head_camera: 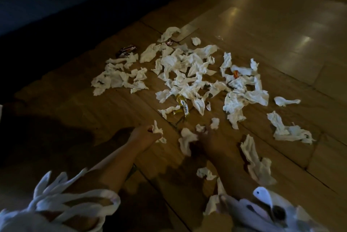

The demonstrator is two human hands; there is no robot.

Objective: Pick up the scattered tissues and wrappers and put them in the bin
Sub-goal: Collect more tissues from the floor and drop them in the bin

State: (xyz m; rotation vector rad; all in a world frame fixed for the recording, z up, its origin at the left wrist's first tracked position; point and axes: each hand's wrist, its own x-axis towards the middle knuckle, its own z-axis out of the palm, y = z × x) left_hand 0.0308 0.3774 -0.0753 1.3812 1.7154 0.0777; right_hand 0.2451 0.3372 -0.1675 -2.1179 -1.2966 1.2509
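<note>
Gathering stage: crumpled white tissue (156, 130) pinched in left hand (144, 135); right hand (210, 140) blurred, grip indeterminate. Next: likely locating unseen bin.

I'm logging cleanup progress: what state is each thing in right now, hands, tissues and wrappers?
left hand: grips a crumpled tissue.
right hand: blurred, low among tissues; grip unclear.
tissue pile: crumpled, scattered on the floor.
yellow wrapper: twisted, lying at the pile's near edge.
dark wrapper: lying beyond the pile's left end.
orange wrapper: lying among tissues, right side.
bin: not in view.
</note>
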